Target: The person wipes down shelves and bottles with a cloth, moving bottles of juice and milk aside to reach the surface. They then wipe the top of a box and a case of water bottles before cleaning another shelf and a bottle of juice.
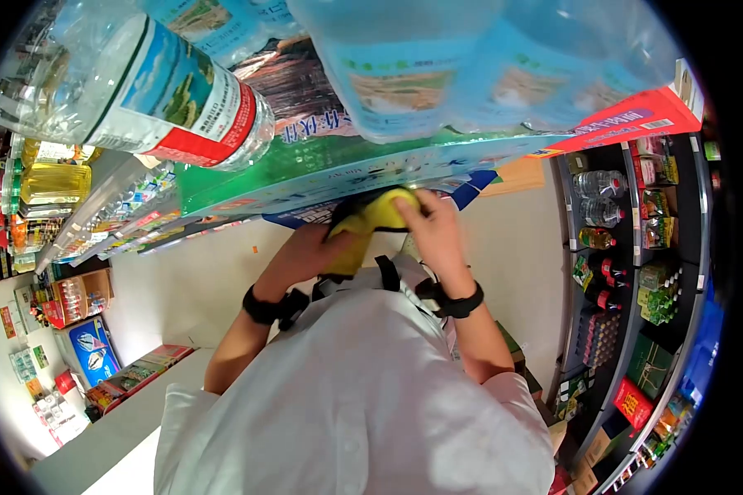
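A yellow cloth with a dark edge (351, 239) is stretched between my two hands, in front of my waist. My left hand (309, 249) grips its lower left part, the fingers partly hidden behind the fabric. At the upper right end, my right hand (432, 224) pinches the cloth between thumb and fingers. Just beyond both hands runs the side of a green and blue printed carton (371, 175). On top of it stand shrink-wrapped water bottles (404, 74), and a large clear bottle with a red and blue label (194, 95) is tilted at the left.
Shelves with bottles and packets (611, 247) line the right side. To the left are a shelf edge with price tags (91, 223), oil bottles (54, 181) and a blue carton (92, 351) on the floor. Below them stands a grey-white counter (120, 421).
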A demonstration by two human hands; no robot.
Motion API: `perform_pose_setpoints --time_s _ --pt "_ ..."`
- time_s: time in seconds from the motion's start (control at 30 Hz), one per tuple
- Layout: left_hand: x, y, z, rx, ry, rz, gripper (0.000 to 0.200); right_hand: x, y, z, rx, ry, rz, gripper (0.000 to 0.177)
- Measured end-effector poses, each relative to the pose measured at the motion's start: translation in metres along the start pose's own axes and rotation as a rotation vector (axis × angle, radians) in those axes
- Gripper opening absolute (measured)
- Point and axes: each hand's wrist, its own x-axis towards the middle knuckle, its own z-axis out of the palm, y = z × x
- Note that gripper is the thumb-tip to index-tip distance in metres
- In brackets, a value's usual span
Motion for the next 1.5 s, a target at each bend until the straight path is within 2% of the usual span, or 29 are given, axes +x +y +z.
perform_pose_setpoints --time_s 0.03,0.1,0.13,0.2,0.23,0.27,0.33,0.37,0.4,0.47,0.5,0.53,0.6,0.63,0.7,0.8,0.87,0.93,0.97,1.0,1.07,1.1,1.13,1.23,1.27,1.33,1.37,1.43,1.5 --pt "-0.009 -0.013 -0.007 0.01 0.0 0.006 0.047 -0.001 -0.009 0.015 -0.051 -0.08 0.008 0.025" --pt "-0.023 -0.042 -0.021 -0.031 0.039 -0.108 0.046 -0.003 -0.013 0.045 -0.084 -0.207 -0.179 0.026" --pt "-0.029 -0.047 -0.028 -0.026 0.036 -0.11 0.046 -0.003 -0.013 0.057 -0.078 -0.204 -0.177 0.026" --pt "-0.039 -0.052 -0.038 -0.256 0.124 -0.211 0.043 0.002 -0.011 0.073 -0.011 -0.326 -0.249 0.027" --pt "-0.039 -0.052 -0.043 -0.288 0.127 -0.191 0.04 0.003 -0.01 0.074 0.026 -0.373 -0.048 0.026" --pt "-0.039 -0.048 -0.041 -0.291 0.126 -0.184 0.04 0.002 -0.007 0.072 0.02 -0.37 -0.051 0.026" --pt "-0.034 -0.032 -0.03 -0.559 0.176 0.014 0.039 -0.001 0.001 0.058 0.143 -0.265 -0.13 0.026" --pt "-0.029 -0.025 -0.023 -0.538 0.137 0.069 0.036 0.0 0.002 0.044 0.131 -0.264 -0.133 0.026" --pt "-0.02 -0.02 -0.012 -0.546 0.137 0.075 0.036 -0.001 -0.002 0.025 0.101 -0.225 -0.043 0.024" --pt "0.007 -0.015 0.016 -0.619 0.121 0.277 0.036 -0.003 -0.005 -0.006 0.058 -0.188 0.044 0.023" --pt "0.02 -0.011 0.022 -0.466 0.117 0.305 0.034 -0.005 -0.005 -0.019 0.141 -0.098 0.047 0.024" --pt "0.026 0.011 0.024 -0.476 0.119 0.313 0.034 -0.005 -0.006 -0.032 0.225 -0.007 0.048 0.025" --pt "0.035 0.056 0.034 -0.226 0.063 0.286 0.035 -0.006 -0.014 -0.065 0.157 0.045 0.065 0.025" --pt "0.048 0.061 0.048 -0.234 0.06 0.288 0.035 -0.007 -0.015 -0.076 0.101 0.098 0.081 0.026" --pt "0.08 0.059 0.078 -0.329 0.107 0.537 0.041 -0.002 0.001 -0.087 0.16 0.157 0.039 0.026" --pt "0.105 0.066 0.097 -0.239 0.095 0.453 0.04 0.003 0.016 -0.094 0.148 0.245 -0.038 0.025" --pt "0.121 0.049 0.109 -0.273 0.109 0.458 0.04 0.006 0.025 -0.096 -0.22 0.218 -0.045 0.022" --pt "0.12 0.034 0.11 -0.218 0.127 0.441 0.038 0.011 0.036 -0.086 -0.156 0.232 -0.091 0.025" --pt "0.118 0.026 0.112 -0.381 0.094 0.411 0.036 0.015 0.048 -0.083 -0.216 0.169 -0.054 0.024" --pt "0.12 0.014 0.111 -0.372 0.101 0.408 0.036 0.017 0.054 -0.08 -0.273 0.109 -0.014 0.023" --pt "0.122 -0.012 0.105 -0.262 0.1 0.298 0.034 0.021 0.055 -0.065 -0.242 0.101 -0.044 0.026" --pt "0.114 -0.015 0.1 -0.294 0.097 0.281 0.039 0.026 0.059 -0.06 -0.271 0.022 -0.052 0.028" --pt "0.106 -0.016 0.092 -0.279 0.092 0.282 0.039 0.029 0.058 -0.053 -0.298 -0.051 -0.059 0.03" --pt "0.076 -0.002 0.061 -0.134 0.081 0.108 0.048 0.029 0.049 -0.035 -0.371 -0.081 -0.104 0.035" --pt "0.07 -0.009 0.054 -0.11 0.069 0.124 0.048 0.027 0.046 -0.029 -0.388 -0.113 -0.154 0.036" --pt "0.059 -0.019 0.041 0.171 0.138 0.348 0.045 0.022 0.028 -0.022 -0.36 -0.095 -0.123 0.037" --pt "0.054 -0.018 0.037 0.196 0.117 0.366 0.045 0.019 0.024 -0.021 -0.294 -0.121 -0.136 0.037" --pt "0.036 -0.002 0.029 -0.065 0.121 0.235 0.033 0.011 0.019 -0.024 -0.236 -0.129 -0.146 0.034" --pt "0.027 -0.001 0.021 -0.104 0.059 0.255 0.029 -0.004 0.001 -0.032 -0.188 -0.096 -0.115 0.032"
